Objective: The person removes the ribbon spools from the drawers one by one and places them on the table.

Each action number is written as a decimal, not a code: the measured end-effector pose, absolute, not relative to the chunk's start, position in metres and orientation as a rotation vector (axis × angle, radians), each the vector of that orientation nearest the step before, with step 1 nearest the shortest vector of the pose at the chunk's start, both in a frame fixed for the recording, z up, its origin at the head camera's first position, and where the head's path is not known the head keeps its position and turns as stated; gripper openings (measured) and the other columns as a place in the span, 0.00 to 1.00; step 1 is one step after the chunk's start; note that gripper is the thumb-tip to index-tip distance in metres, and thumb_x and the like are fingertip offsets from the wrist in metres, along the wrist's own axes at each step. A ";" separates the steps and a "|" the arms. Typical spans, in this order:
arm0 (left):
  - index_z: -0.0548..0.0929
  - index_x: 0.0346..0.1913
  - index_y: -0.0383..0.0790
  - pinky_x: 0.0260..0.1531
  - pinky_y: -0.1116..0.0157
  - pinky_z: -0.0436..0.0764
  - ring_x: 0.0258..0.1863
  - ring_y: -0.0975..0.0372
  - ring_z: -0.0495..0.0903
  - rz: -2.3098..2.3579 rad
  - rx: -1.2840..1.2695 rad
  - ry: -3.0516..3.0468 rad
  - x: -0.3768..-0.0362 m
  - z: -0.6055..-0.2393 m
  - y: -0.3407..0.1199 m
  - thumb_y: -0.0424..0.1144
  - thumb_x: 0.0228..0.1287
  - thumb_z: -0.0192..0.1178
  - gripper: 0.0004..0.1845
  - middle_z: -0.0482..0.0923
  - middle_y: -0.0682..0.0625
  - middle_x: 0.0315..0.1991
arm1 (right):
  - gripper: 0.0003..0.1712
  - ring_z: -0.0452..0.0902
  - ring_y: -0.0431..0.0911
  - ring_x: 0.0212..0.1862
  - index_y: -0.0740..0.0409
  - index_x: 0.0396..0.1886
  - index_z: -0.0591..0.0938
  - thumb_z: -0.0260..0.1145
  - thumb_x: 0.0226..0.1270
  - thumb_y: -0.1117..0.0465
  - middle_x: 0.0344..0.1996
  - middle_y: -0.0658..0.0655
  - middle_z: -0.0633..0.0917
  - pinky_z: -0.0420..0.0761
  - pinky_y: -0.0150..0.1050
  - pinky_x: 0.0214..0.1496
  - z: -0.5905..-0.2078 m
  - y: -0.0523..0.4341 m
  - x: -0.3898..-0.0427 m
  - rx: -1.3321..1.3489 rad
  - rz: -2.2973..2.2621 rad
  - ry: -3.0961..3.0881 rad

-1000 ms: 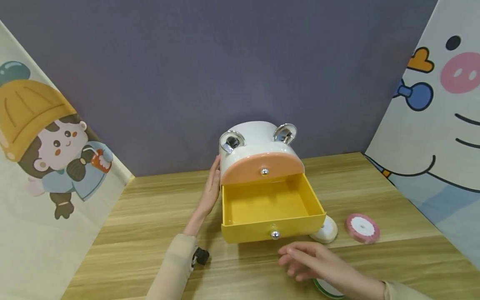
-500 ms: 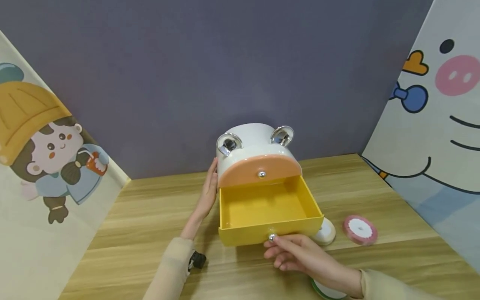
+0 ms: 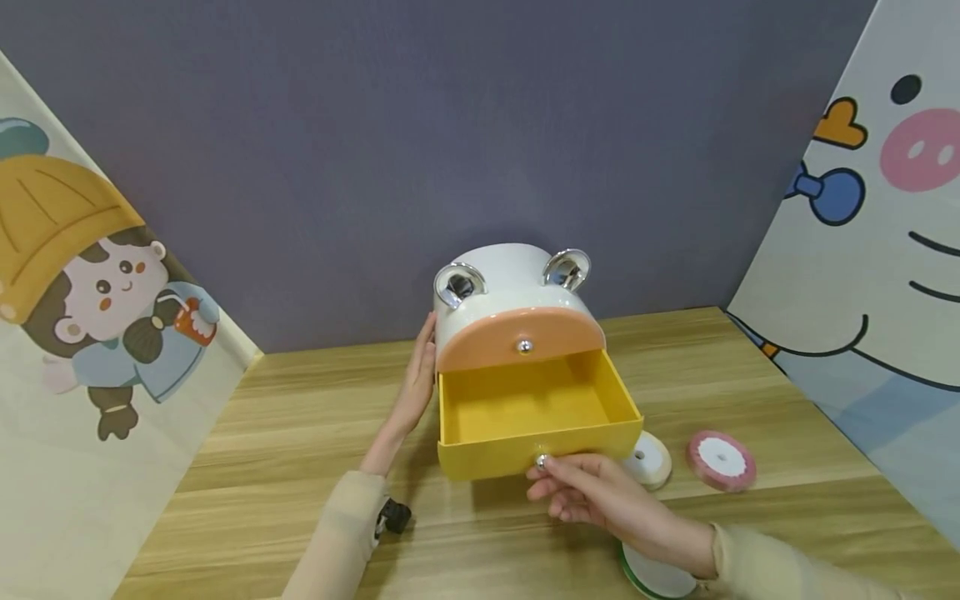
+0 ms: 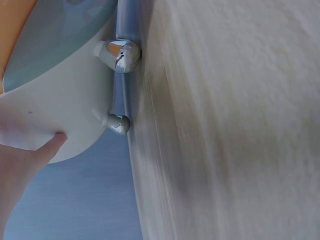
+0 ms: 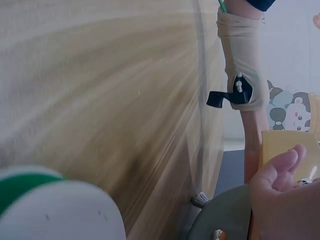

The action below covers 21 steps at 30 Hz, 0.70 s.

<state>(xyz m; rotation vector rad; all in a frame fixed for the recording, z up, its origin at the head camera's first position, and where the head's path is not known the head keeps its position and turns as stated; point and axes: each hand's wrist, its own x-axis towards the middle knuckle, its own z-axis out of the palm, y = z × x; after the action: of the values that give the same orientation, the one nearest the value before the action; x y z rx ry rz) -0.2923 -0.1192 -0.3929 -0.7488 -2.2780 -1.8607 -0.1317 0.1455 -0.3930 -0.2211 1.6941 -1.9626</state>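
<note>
A white, round-topped storage box [image 3: 504, 265] with silver ears and a peach upper front [image 3: 483, 337] stands against the back wall. Its yellow drawer [image 3: 480, 460] is pulled out, and nothing shows inside. My right hand [image 3: 603, 498] pinches the drawer's silver knob [image 3: 542, 461] between thumb and fingers. My left hand [image 3: 414, 387] rests along the box's left side with fingers extended. In the left wrist view, a fingertip touches the white wall [image 4: 65, 112] above silver feet [image 4: 120, 55].
A cream ribbon spool [image 3: 651, 462] lies beside the drawer's right corner, with a pink ribbon spool [image 3: 722, 461] farther right. A green-edged spool [image 3: 655, 577] is partly hidden under the right forearm. The grey wall [image 3: 337, 208] stands directly behind the box.
My right hand has come up and left to the knob and taken hold of it. The drawer has slid slightly inward. My left hand has stayed against the box.
</note>
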 end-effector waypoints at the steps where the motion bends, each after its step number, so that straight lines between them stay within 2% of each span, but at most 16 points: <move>1: 0.47 0.80 0.44 0.79 0.44 0.44 0.81 0.48 0.43 -1.861 -0.750 -2.278 -0.292 -0.393 -0.119 0.39 0.82 0.31 0.28 0.38 0.44 0.82 | 0.22 0.80 0.33 0.34 0.59 0.53 0.83 0.54 0.78 0.48 0.39 0.44 0.90 0.84 0.29 0.43 -0.393 0.146 -0.134 -0.215 -1.957 1.700; 18: 0.46 0.80 0.40 0.80 0.47 0.43 0.81 0.49 0.42 -1.844 -0.754 -2.269 -0.294 -0.393 -0.118 0.35 0.81 0.30 0.28 0.40 0.43 0.82 | 0.24 0.81 0.33 0.33 0.62 0.53 0.82 0.56 0.77 0.47 0.38 0.45 0.90 0.84 0.26 0.41 -0.390 0.145 -0.168 -0.222 -1.960 1.729; 21: 0.47 0.80 0.44 0.80 0.47 0.43 0.81 0.51 0.42 -1.838 -0.750 -2.252 -0.303 -0.404 -0.119 0.37 0.82 0.30 0.28 0.41 0.46 0.82 | 0.24 0.81 0.33 0.33 0.63 0.52 0.82 0.56 0.77 0.47 0.38 0.45 0.90 0.84 0.25 0.40 -0.391 0.144 -0.175 -0.214 -1.969 1.729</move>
<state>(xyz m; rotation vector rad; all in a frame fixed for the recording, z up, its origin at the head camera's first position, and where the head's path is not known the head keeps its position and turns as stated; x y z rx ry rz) -0.3026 -0.1186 -0.4042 -0.7496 -2.2524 -1.8379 -0.1748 0.1437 -0.3908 -0.2144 1.7285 -1.9690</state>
